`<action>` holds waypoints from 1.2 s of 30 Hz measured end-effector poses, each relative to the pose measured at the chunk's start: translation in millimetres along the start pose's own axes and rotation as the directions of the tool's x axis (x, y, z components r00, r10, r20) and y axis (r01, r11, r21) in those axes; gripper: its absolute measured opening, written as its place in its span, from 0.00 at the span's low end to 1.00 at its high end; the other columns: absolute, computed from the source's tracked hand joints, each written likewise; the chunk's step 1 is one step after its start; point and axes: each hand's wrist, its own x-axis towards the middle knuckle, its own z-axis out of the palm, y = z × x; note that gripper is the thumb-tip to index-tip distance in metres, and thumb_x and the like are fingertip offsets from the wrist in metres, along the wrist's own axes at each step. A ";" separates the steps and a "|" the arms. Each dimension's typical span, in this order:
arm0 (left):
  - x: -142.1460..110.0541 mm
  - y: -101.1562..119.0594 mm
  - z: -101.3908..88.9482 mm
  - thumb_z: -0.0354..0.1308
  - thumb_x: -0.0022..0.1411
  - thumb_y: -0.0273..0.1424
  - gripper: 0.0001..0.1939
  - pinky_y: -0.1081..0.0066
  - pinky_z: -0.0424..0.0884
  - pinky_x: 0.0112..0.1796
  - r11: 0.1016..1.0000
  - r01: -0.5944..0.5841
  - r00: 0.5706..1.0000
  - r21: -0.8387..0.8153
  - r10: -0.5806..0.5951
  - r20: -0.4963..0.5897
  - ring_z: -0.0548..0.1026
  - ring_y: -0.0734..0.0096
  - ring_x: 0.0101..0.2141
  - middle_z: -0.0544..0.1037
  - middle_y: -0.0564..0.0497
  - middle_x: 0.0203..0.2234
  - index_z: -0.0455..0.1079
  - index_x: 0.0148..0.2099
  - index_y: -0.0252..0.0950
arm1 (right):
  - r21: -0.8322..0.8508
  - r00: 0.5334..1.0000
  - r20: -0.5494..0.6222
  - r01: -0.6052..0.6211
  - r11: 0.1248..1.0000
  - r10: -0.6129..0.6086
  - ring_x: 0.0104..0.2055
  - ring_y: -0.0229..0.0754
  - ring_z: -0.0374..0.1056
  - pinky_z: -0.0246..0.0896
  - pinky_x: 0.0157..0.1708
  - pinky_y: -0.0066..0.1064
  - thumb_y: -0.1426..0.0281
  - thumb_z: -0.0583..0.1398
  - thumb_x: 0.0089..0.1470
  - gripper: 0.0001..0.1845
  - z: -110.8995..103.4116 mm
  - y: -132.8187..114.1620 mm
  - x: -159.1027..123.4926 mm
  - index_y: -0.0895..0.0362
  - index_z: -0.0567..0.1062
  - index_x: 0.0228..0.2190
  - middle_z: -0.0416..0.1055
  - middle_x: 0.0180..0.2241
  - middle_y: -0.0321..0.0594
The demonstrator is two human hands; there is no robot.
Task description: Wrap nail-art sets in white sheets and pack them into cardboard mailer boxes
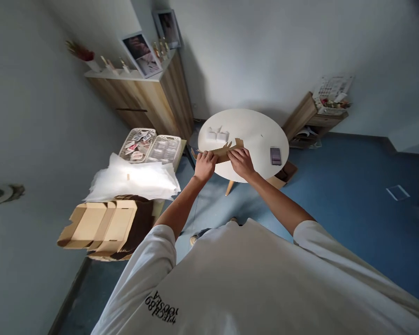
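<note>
Both my hands hold a flat brown cardboard piece [226,150] with notched flaps over the near edge of a round white table [254,132]. My left hand [205,165] grips its left end with fingers curled. My right hand [241,162] is closed on its right part. A small white folded object [217,135] sits on the table just beyond the cardboard. A dark phone [275,156] lies on the table to the right.
A stack of folded cardboard boxes [101,225] and white sheets [134,179] stands at my left, with clear plastic trays [150,146] behind. A wooden cabinet [153,100] stands in the corner. A low shelf [314,118] is at the right. The floor [352,186] is blue.
</note>
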 end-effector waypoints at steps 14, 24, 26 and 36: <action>103.7 68.6 148.2 0.43 0.75 0.26 0.20 0.51 0.65 0.49 0.967 -0.204 0.965 -0.153 0.225 0.137 0.74 0.44 0.49 0.78 0.35 0.46 0.77 0.54 0.37 | -0.134 0.926 0.250 -0.255 0.958 0.282 0.64 0.58 0.62 0.50 0.64 0.52 0.76 0.47 0.69 0.32 26.6 124.5 -85.0 0.60 0.67 0.70 0.73 0.62 0.55; 148.5 43.5 213.5 0.45 0.74 0.24 0.21 0.52 0.66 0.51 0.919 -0.284 0.874 -0.273 0.365 0.321 0.75 0.45 0.51 0.79 0.36 0.49 0.75 0.58 0.36 | -0.193 0.820 0.370 -0.391 0.900 0.436 0.64 0.57 0.63 0.51 0.63 0.49 0.75 0.47 0.70 0.30 84.7 153.8 -79.2 0.61 0.71 0.67 0.69 0.66 0.54; 161.2 34.9 219.6 0.45 0.73 0.24 0.20 0.52 0.67 0.51 0.904 -0.307 0.860 -0.297 0.397 0.321 0.76 0.46 0.50 0.79 0.36 0.49 0.75 0.58 0.36 | -0.198 0.811 0.351 -0.424 0.884 0.468 0.65 0.57 0.62 0.52 0.63 0.49 0.76 0.48 0.70 0.30 92.4 156.4 -74.1 0.60 0.70 0.67 0.69 0.66 0.53; 251.3 11.2 222.2 0.43 0.75 0.26 0.20 0.48 0.65 0.50 0.875 -0.341 0.916 -0.344 0.392 0.090 0.75 0.45 0.48 0.79 0.36 0.46 0.76 0.54 0.38 | -0.220 0.841 0.147 -0.486 0.846 0.521 0.69 0.58 0.58 0.52 0.65 0.51 0.72 0.47 0.71 0.31 84.4 205.7 -17.2 0.59 0.66 0.71 0.66 0.69 0.53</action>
